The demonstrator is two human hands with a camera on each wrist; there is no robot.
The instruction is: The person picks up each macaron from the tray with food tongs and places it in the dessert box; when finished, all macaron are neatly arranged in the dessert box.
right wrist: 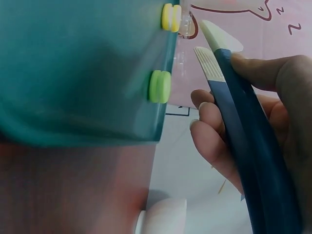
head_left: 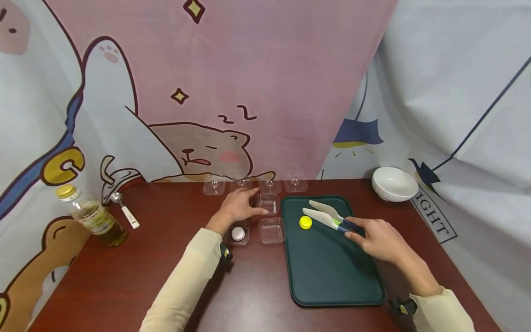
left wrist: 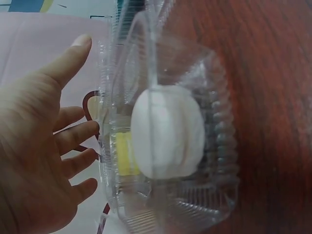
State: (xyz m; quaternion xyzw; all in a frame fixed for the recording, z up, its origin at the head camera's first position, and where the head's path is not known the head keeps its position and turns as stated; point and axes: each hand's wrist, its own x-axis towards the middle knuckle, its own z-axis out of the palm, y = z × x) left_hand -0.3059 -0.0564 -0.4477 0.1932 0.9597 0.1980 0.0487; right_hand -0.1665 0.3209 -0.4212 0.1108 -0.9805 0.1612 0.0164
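Observation:
My right hand (head_left: 379,240) grips a pair of tongs (right wrist: 243,117) with dark blue handles and cream tips, slightly parted over the dark green tray (head_left: 332,272). On the tray lie a yellow macaron (head_left: 305,222) and a green macaron (right wrist: 160,87), the green one partly behind the tongs in the head view. My left hand (head_left: 238,207) reaches over the clear plastic boxes, fingers spread and holding nothing, its fingertips close to a clear box (head_left: 268,203). Near its wrist, a white macaron (left wrist: 168,131) sits in another clear box. Something yellow (left wrist: 127,153) shows behind it.
A further clear box (head_left: 272,230) stands against the tray's left edge. Several clear domed lids (head_left: 295,183) line the back by the wall cloth. At the left are an oil bottle (head_left: 97,220) and a scoop (head_left: 126,211); a white bowl (head_left: 394,184) stands back right.

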